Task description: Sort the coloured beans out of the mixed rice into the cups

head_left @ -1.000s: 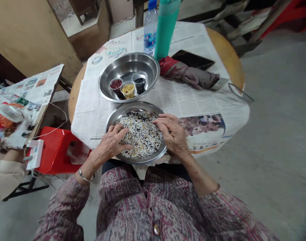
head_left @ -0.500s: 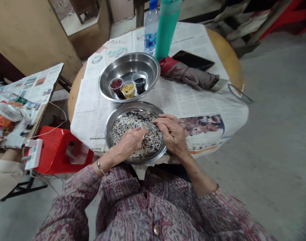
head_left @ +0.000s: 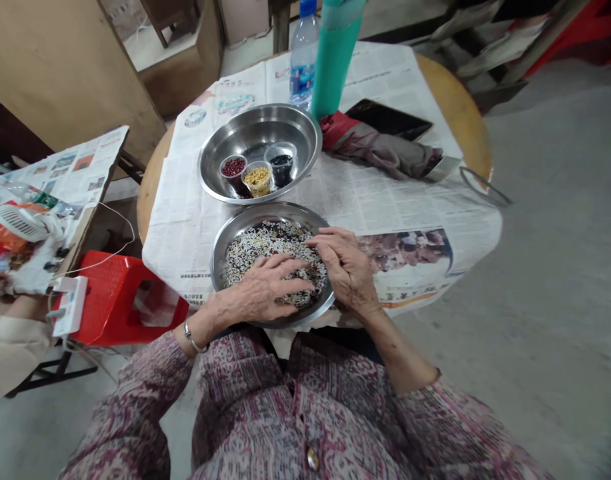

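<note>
A shallow steel basin (head_left: 219, 257) holds a mix of small white, black, yellow and dark red grains (head_left: 250, 250). My left hand (head_left: 268, 287), a bracelet at its wrist, lies palm down over the grains with fingers spread and nothing seen in it. At the basin's right rim, my right hand (head_left: 346, 270) is curled, fingertips close together over the grains; whatever is inside it is hidden. Behind stands a larger steel basin (head_left: 215, 143) with three clear cups: dark red beans (head_left: 233, 168), yellow grains (head_left: 257, 177) and black beans (head_left: 281, 162).
On the newspaper-covered round table (head_left: 175, 220) stand a water bottle (head_left: 303, 60) and a green bottle (head_left: 335, 60). A folded umbrella (head_left: 380, 147) lies by a dark tablet-like object (head_left: 390, 120). Left are a red stool (head_left: 105, 293), a power strip (head_left: 71, 307) and another person's arm (head_left: 23, 307).
My left hand has opened from a pinch, its fingers now spread over the grains toward the right. My right hand stays at the rim. The view has shifted slightly.
</note>
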Demonstrator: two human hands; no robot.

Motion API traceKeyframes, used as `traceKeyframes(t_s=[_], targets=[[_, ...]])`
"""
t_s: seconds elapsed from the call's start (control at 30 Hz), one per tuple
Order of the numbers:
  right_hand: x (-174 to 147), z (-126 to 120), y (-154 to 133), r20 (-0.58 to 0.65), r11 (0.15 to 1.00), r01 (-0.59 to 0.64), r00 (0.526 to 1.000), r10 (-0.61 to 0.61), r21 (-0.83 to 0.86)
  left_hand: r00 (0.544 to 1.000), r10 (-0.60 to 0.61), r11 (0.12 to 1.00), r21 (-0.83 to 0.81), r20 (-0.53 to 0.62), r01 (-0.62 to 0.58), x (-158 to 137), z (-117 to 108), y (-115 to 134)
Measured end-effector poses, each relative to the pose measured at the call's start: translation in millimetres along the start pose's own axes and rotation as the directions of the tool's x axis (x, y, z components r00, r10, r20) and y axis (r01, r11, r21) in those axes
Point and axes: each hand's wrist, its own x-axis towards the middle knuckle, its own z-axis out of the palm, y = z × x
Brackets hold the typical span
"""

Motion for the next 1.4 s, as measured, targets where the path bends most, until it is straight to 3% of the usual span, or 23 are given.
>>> traceKeyframes(t_s=[0.17, 0.3, 0.43, 0.63, 0.87, 1.03, 1.23, 1.3, 1.4], targets=[[-0.8, 1.4, 2.2, -0.009, 1.0, 0.016, 1.0, -0.016, 0.013, 1.0, 0.031, 0.991, 0.131, -0.005, -0.03, 20.8, 13.4, -9.5], [-0.9, 2.0, 2.5, -0.014, 1.0, 0.016, 1.0, -0.016, 0.012, 0.991, -0.12, 0.974, 0.186, -0.066, 0.131, 26.1, 12.5, -26.1], [-0.5, 1.7, 1.5, 0.0, 1.0, 0.009, 1.0, -0.009, 0.011, 0.945, -0.277, 0.95, 0.096, -0.173, 0.296, 11.2, 3.6, -39.4], [-0.9, 1.2, 1.1, -0.013, 1.0, 0.007, 1.0, -0.007, 0.013, 0.885, -0.362, 0.918, 0.054, -0.292, 0.393, 1.2, 2.3, -42.7], [-3.3, -0.6, 2.8, 0.023, 1.0, 0.007, 1.0, -0.006, -0.025, 0.899, -0.372, 0.922, 0.021, -0.233, 0.387, 44.7, 14.8, -31.4], [-3.4, -1.3, 4.4, 0.015, 0.999, 0.003, 1.0, -0.003, -0.035, 0.967, -0.232, 0.972, 0.018, -0.104, 0.235, 60.4, 16.6, -17.2], [-2.4, -0.2, 5.4, 0.0, 0.999, 0.01, 1.0, -0.01, -0.032, 0.997, -0.012, 0.99, 0.143, 0.076, 0.001, 44.3, 12.5, -6.5], [-2.0, 0.1, 5.2, -0.006, 1.0, 0.006, 1.0, -0.006, -0.029, 0.995, -0.023, 0.98, 0.2, 0.096, 0.003, 33.1, 8.2, -8.4], [-1.5, 0.5, 4.4, -0.01, 1.0, 0.003, 1.0, -0.003, -0.023, 0.994, -0.098, 0.972, 0.218, 0.04, 0.087, 11.9, 0.9, -17.7]])
